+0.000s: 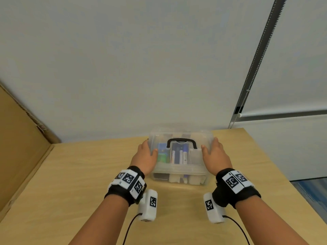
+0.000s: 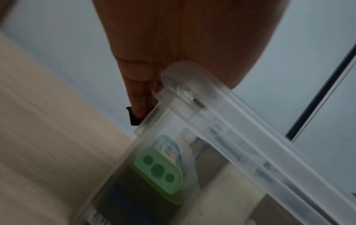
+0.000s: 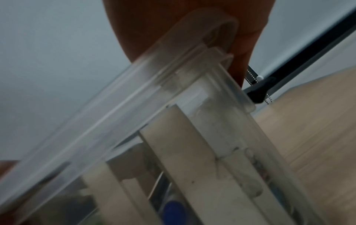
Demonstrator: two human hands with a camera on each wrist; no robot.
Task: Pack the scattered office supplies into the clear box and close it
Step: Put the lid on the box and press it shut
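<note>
The clear box [image 1: 178, 174] stands on the wooden table [image 1: 79, 174] with its lid [image 1: 180, 135] on and the black handle [image 1: 181, 140] lying flat. Markers, a green item [image 2: 159, 169] and white pieces [image 3: 183, 152] show through the plastic. My left hand [image 1: 146, 154] holds the box's left end, thumb on the lid; its fingers [image 2: 138, 97] run down to a black clip [image 2: 132, 117]. My right hand [image 1: 215, 152] holds the right end the same way, beside the other black clip [image 3: 258, 91].
A large cardboard sheet [image 1: 21, 147] leans along the table's left side. A pale wall stands behind the box, and a window blind with a bead chain [image 1: 256, 64] hangs at the right. The table's right edge [image 1: 283, 174] drops to a blue floor.
</note>
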